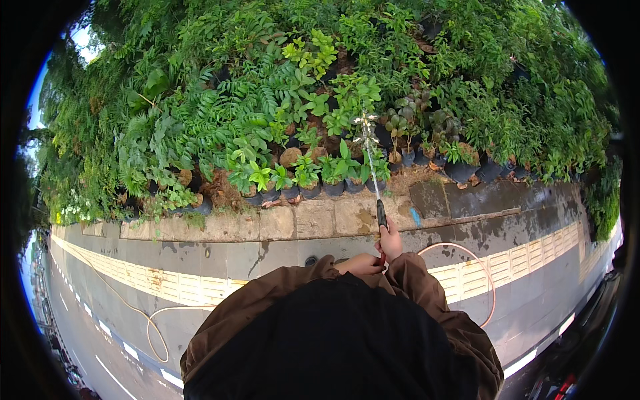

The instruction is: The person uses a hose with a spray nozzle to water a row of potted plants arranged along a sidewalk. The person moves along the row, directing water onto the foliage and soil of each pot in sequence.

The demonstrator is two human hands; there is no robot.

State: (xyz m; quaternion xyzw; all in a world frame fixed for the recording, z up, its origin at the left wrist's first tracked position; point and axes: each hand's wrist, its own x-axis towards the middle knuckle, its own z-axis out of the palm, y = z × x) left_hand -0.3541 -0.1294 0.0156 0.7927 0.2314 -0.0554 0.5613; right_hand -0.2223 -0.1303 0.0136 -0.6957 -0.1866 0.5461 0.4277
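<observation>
My right hand (392, 242) grips a black hose spray nozzle (381, 212) that points away from me. Just below it, my left hand (364, 264) closes around the red lower end (383, 259) of the nozzle or its hose; the sleeves partly cover this spot. A narrow jet of water (373, 167) shoots from the tip and breaks into white spray among the leaves of a potted plant (352, 95). Small seedlings in black plastic grow bags (333, 188) stand in a row at the front of the plants.
Dense green foliage (240, 95) fills the far side. A stone curb (277, 223) edges the grey paving, wet in patches, with yellow tactile paving (180, 287) along it. Loops of orange hose (492, 285) lie right and left. A road (95, 350) runs behind; a dark vehicle (582, 330) stands at right.
</observation>
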